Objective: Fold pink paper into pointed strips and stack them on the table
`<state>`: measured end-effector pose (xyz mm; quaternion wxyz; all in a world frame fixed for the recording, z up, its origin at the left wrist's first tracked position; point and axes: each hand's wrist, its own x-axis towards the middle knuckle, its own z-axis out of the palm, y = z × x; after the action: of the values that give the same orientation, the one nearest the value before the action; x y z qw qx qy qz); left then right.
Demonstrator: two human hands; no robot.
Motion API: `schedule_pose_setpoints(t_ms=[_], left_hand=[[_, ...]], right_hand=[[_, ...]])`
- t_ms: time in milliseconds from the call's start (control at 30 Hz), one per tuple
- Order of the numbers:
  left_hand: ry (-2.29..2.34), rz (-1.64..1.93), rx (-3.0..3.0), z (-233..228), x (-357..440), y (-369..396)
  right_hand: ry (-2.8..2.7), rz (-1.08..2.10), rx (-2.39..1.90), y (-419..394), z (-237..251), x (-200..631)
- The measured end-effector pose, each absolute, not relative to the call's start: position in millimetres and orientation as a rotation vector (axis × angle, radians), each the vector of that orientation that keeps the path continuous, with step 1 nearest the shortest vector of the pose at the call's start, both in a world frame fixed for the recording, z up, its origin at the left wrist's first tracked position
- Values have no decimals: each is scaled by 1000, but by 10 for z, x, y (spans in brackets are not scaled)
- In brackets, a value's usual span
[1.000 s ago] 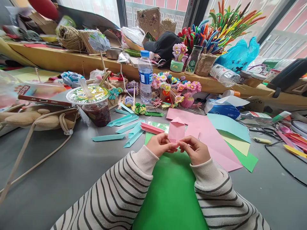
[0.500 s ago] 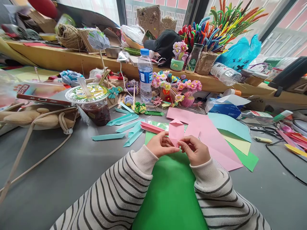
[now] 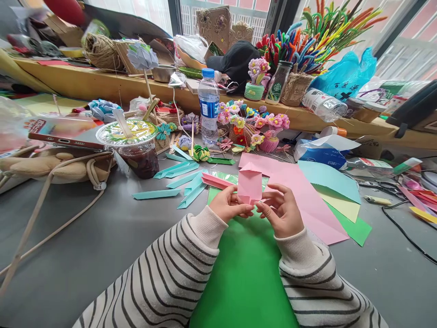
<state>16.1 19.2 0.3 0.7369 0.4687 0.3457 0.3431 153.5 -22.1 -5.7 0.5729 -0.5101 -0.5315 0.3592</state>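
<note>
A small piece of folded pink paper [image 3: 249, 183] stands upright between my hands, with creases along its top and bottom edges. My left hand [image 3: 228, 203] pinches its lower left side between thumb and fingers. At the lower right corner, my right hand [image 3: 284, 209] grips the paper with thumb and fingertips, the other fingers curved behind it. Just beyond my left hand lies a folded pink strip [image 3: 215, 180]. Several folded turquoise strips [image 3: 191, 192] rest to its left. Under my hands is a green surface [image 3: 246, 273].
Pink sheets [image 3: 316, 205], a light blue sheet [image 3: 329, 180] and a green sheet [image 3: 358, 230] lie on the right. A lidded drink cup [image 3: 136, 152] stands at left, a water bottle [image 3: 208, 109] behind. Scissors [image 3: 384, 186] and a black cable [image 3: 404, 232] lie far right.
The lower corners of the pink paper, angled inward before, now look squared out, with a fold across the bottom. The fingers of my right hand have spread and shifted slightly right.
</note>
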Motion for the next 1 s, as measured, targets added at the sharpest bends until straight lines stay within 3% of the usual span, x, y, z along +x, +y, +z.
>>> schedule_pose_setpoints(t_ms=[167,1000], left_hand=[[736,738,1023,-4,164,198],[887,801,1020,32,188,182]], right_hand=[[-1314,962,-1264,-211,-68,1532],[-1237,840,-1372,-209,-44,1479]])
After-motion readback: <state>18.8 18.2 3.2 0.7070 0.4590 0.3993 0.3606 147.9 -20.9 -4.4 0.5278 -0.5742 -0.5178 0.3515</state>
